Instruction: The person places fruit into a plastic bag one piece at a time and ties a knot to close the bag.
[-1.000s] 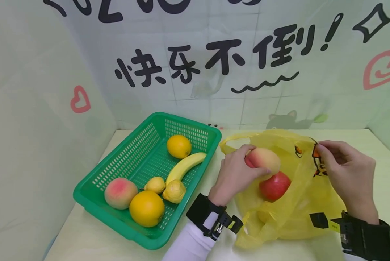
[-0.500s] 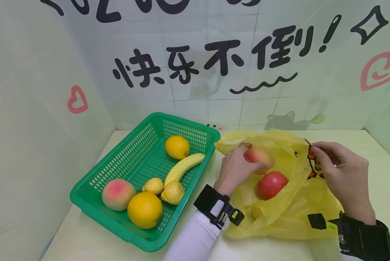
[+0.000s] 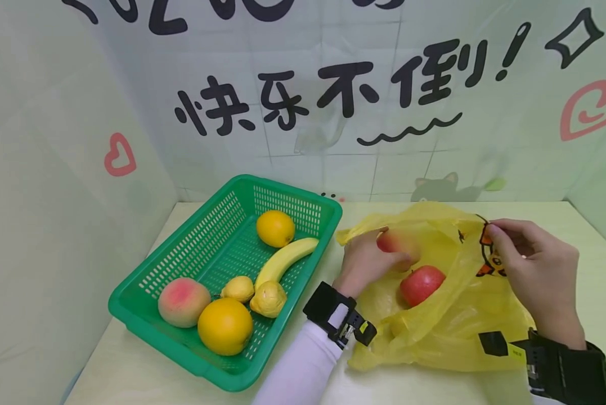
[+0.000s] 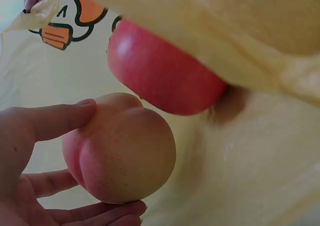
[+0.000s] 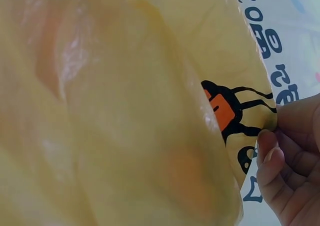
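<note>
apparently we are at the step of setting a peach [image 4: 120, 151] inside the yellow bag [image 3: 465, 334], our left hand [image 3: 364, 262] gripping it near the apple [image 3: 422, 286] while our right hand [image 3: 542, 264] pinches the bag's edge. as we judge it, the next move calls for lowering the peach gently beside the apple, then loosening the left hand. counting up, we see one bag, one apple, one green basket [image 3: 168, 351] on the bench [image 3: 115, 368], and in that basket two oranges [image 3: 225, 325], one banana [image 3: 287, 260], two small yellow fruits [image 3: 268, 299] and one other peach [image 3: 184, 302]; whether the bag's folds hide more, we cannot tell.
</note>
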Tool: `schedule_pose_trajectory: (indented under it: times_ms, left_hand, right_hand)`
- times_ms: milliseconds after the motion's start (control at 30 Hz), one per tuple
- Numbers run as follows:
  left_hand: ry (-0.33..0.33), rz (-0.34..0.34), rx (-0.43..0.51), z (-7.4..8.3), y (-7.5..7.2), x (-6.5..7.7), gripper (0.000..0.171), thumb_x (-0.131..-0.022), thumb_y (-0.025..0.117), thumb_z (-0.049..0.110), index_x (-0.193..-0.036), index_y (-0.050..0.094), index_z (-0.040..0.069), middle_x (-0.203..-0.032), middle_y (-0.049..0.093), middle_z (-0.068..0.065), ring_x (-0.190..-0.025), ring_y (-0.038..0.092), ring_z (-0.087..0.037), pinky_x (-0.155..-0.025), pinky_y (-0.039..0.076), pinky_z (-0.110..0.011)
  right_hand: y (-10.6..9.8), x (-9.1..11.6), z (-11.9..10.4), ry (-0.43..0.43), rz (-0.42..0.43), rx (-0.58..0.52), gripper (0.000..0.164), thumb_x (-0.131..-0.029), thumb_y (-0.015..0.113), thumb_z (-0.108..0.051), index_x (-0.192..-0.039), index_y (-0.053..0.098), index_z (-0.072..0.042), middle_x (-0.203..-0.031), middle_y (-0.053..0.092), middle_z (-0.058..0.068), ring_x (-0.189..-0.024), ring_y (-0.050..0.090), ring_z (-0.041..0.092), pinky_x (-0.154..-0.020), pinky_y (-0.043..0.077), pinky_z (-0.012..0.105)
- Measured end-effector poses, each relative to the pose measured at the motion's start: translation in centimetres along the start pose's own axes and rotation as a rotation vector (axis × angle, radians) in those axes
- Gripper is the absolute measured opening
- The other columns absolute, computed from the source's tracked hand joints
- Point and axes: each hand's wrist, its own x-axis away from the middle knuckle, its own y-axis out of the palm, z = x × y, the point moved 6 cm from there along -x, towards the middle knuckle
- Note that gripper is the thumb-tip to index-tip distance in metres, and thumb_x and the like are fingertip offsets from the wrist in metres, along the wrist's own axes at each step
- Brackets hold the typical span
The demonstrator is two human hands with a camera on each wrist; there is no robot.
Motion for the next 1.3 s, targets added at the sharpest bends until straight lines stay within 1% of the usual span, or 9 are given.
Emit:
schedule_pose_trajectory:
  times_ms: [133,200,300,400,600,733,1000,1167,1300]
  left_hand:
    - [-0.016,-0.060,-0.014,-0.8,0.5,-0.2,0.050,-0.079,0.075,0.048,-0.118,0.068,0.019,-0.109,0.071,0.002,-0.093,0.062,-0.016,-0.083,0.050,-0.029]
    - [-0.022,-0.085,-0.014,-0.9,0.7,-0.4,0.051,-0.080,0.075,0.046,-0.122,0.067,0.018,-0.115,0.071,0.000,-0.100,0.063,-0.018,-0.089,0.050,-0.031]
    - [-0.005,-0.085,-0.014,-0.8,0.9,-0.6,0.065,-0.079,0.077,0.044,-0.135,0.059,0.017,-0.128,0.067,-0.001,-0.111,0.062,-0.020,-0.099,0.048,-0.037]
    - [0.039,-0.088,-0.072,-0.3,1.2,-0.8,0.069,-0.078,0.078,0.045,-0.137,0.056,0.016,-0.130,0.066,-0.002,-0.114,0.061,-0.022,-0.100,0.047,-0.040]
    - [0.109,-0.110,-0.261,0.7,2.0,-0.9,0.067,-0.080,0.073,0.049,-0.138,0.055,0.021,-0.123,0.065,-0.005,-0.106,0.059,-0.018,-0.082,0.051,-0.030]
    - [0.132,-0.125,-0.348,1.3,2.6,-0.9,0.064,-0.084,0.066,0.051,-0.141,0.052,0.023,-0.123,0.061,-0.008,-0.102,0.059,-0.022,-0.080,0.051,-0.029]
    - [0.049,-0.160,-0.373,1.8,3.4,-0.8,0.055,-0.089,0.060,0.047,-0.141,0.050,0.031,-0.123,0.059,-0.006,-0.105,0.056,-0.021,-0.077,0.050,-0.030]
    - [0.007,-0.171,-0.381,2.0,3.3,-0.7,0.056,-0.090,0.059,0.046,-0.143,0.048,0.031,-0.127,0.057,-0.006,-0.108,0.056,-0.022,-0.082,0.050,-0.032]
    - [0.024,-0.194,-0.371,2.0,3.5,-0.5,0.061,-0.093,0.058,0.048,-0.148,0.041,0.029,-0.133,0.054,-0.008,-0.113,0.056,-0.024,-0.089,0.051,-0.033]
  right_hand:
    - [-0.1,-0.1,0.1,0.019,0.011,0.013,0.023,-0.093,0.068,-0.020,-0.105,0.074,-0.001,-0.087,0.071,-0.003,-0.072,0.049,-0.023,-0.070,0.038,-0.003]
    - [-0.1,-0.1,0.1,0.026,0.011,0.010,0.023,-0.093,0.068,-0.020,-0.105,0.074,-0.001,-0.086,0.070,-0.007,-0.071,0.049,-0.023,-0.070,0.038,-0.003]
    - [-0.1,-0.1,0.1,0.024,0.009,0.007,0.021,-0.092,0.069,-0.016,-0.105,0.074,0.000,-0.085,0.063,-0.025,-0.071,0.048,-0.023,-0.069,0.037,-0.003]
    - [-0.1,0.0,0.1,0.023,0.010,0.004,0.020,-0.092,0.069,-0.012,-0.105,0.073,0.001,-0.086,0.052,-0.039,-0.071,0.048,-0.023,-0.069,0.037,-0.003]
    - [0.0,0.1,0.2,0.030,0.005,-0.008,0.021,-0.092,0.069,-0.014,-0.105,0.074,0.001,-0.086,0.053,-0.038,-0.071,0.049,-0.023,-0.069,0.038,-0.003]
    - [0.1,0.1,0.2,0.026,0.005,-0.007,0.020,-0.091,0.070,-0.014,-0.105,0.074,0.000,-0.086,0.055,-0.036,-0.071,0.049,-0.023,-0.069,0.038,-0.003]
    - [0.2,0.0,0.3,0.029,0.005,-0.022,0.020,-0.090,0.071,-0.013,-0.105,0.074,0.000,-0.085,0.056,-0.038,-0.070,0.050,-0.022,-0.068,0.039,-0.003]
    - [0.2,0.0,0.2,0.027,0.006,-0.011,0.019,-0.091,0.070,-0.013,-0.105,0.074,0.000,-0.085,0.061,-0.030,-0.071,0.049,-0.022,-0.069,0.038,-0.003]
    - [0.1,0.0,0.3,0.036,0.004,0.008,0.020,-0.092,0.069,-0.014,-0.105,0.074,0.000,-0.085,0.064,-0.022,-0.071,0.049,-0.022,-0.069,0.038,-0.003]
